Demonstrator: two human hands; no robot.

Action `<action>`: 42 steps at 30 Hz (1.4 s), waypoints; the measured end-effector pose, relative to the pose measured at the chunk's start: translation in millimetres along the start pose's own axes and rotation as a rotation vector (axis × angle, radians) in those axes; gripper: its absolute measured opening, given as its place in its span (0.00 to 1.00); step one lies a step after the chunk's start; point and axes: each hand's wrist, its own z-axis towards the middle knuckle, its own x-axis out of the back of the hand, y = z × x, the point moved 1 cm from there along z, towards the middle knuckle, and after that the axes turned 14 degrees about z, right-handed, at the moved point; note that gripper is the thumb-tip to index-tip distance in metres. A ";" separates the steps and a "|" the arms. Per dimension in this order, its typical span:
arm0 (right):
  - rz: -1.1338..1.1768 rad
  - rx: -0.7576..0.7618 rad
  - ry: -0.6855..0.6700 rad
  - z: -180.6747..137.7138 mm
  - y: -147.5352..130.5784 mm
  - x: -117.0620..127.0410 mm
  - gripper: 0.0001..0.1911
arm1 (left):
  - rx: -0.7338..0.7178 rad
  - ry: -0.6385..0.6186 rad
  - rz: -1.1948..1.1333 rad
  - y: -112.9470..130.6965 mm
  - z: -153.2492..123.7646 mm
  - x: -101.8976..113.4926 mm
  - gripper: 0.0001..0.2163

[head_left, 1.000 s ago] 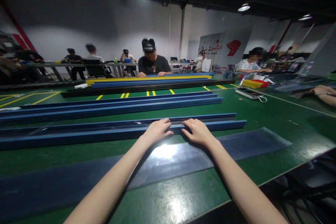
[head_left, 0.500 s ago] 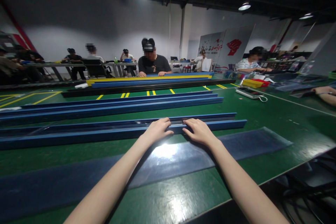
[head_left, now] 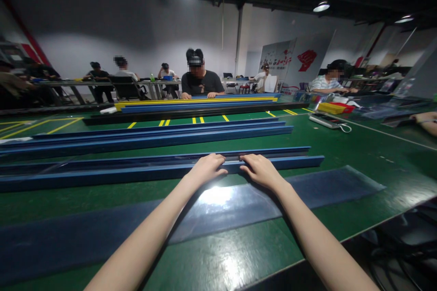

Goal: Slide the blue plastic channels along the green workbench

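A long blue channel rail (head_left: 102,169) lies across the green table (head_left: 218,259) in front of me. My left hand (head_left: 205,169) and my right hand (head_left: 260,169) rest side by side on its near wall, fingers curled over the edge and into the channel, thumbs on the near face. A clear strip seems to lie inside the channel under my fingertips. Between me and the rail lies a long dark blue glossy sheet (head_left: 321,186), with my forearms stretched over it.
A second blue rail (head_left: 146,136) lies farther back, then a stack of yellow, blue and black rails (head_left: 191,105) where a person in a black shirt (head_left: 200,82) sits. A white device (head_left: 326,121), a yellow tray (head_left: 330,108) and another person's hand (head_left: 425,120) are at the right.
My hands stay in place on the rail. The view has shifted very slightly.
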 end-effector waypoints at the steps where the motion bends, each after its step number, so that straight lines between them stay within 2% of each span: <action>1: 0.001 -0.002 -0.002 0.0 0.2 0.0 0.16 | 0.000 -0.003 -0.001 0.0 0.3 0.0 0.10; 6: 0.004 -0.004 -0.005 -0.1 -0.2 0.7 0.14 | 0.008 -0.011 -0.004 -0.1 0.3 1.9 0.09; 19: 0.007 0.029 0.115 -0.3 0.8 5.3 0.09 | 0.121 0.027 -0.070 -1.4 -0.6 6.4 0.13; 42: 0.037 0.037 0.128 1.7 4.9 0.8 0.07 | 0.148 0.033 -0.038 -1.3 0.6 3.8 0.15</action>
